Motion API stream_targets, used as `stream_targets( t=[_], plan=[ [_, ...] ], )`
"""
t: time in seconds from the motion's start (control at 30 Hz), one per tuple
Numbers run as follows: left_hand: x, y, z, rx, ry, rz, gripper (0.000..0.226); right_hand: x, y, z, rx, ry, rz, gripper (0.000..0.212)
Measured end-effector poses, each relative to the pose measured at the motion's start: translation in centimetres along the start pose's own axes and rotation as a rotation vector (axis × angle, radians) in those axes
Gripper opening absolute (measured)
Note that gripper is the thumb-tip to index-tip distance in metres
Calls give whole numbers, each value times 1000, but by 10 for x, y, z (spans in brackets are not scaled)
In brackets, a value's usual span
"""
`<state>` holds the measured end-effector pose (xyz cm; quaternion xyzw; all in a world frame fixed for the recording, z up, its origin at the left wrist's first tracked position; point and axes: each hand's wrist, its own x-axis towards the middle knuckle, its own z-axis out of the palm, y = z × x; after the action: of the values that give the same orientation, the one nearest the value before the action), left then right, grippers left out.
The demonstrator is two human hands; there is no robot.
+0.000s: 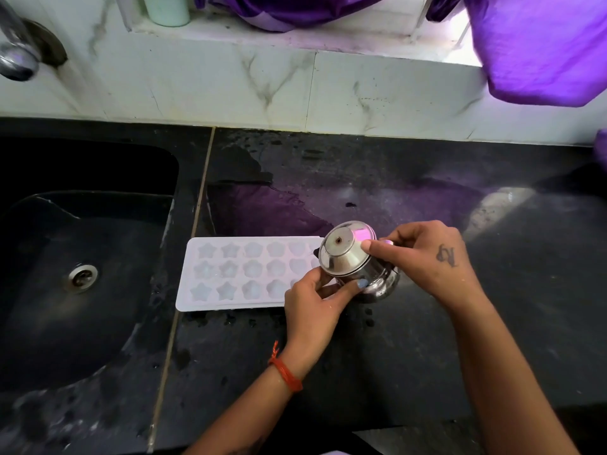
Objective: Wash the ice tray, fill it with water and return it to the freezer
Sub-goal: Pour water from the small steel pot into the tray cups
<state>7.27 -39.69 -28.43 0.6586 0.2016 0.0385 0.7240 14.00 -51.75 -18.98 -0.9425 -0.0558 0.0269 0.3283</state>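
So, from the camera on my head, I am looking down at a black stone counter (427, 339) with the dark sink (65, 290) set into it on the left and its metal drain (82, 278) near the middle of the basin. The sink looks empty of dishes, though its depth is too dark to be sure about water. The white ice tray (236, 274) lies flat on the counter just right of the sink, with its star and flower moulds facing up; the cells look pale and I cannot tell whether anything is in them. Over the tray's right end I hold a small steel pot (358, 261), tipped on its side with its flat base turned towards me, so its inside is hidden. My left hand (315, 303) clasps the pot from the near side, thumb on the metal, an orange thread (285, 372) on the wrist. My right hand (430, 257) grips it from the right with its fingertips on the rim. A tap (16, 57) juts out at far left, purple cloth (538, 47) hangs at far right, and a white container (167, 9) stands on the far ledge.
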Motion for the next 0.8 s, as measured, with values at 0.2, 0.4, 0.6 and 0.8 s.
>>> stream_targets(
  t=[0.2,0.4,0.6,0.8],
  plan=[
    [0,1,6,-49,-44,-35,32,-4,5,-4,-12,23,15,34],
    [-3,-3,14,-206,-124,-114,26,-4,1,-7,-167,17,-32,39],
    [-4,-3,19,-298,-161,-150,21,-7,-7,-9,-281,8,-62,37],
    [-4,-4,23,-314,-169,-157,22,-5,-6,-11,-335,18,-100,35]
  ],
)
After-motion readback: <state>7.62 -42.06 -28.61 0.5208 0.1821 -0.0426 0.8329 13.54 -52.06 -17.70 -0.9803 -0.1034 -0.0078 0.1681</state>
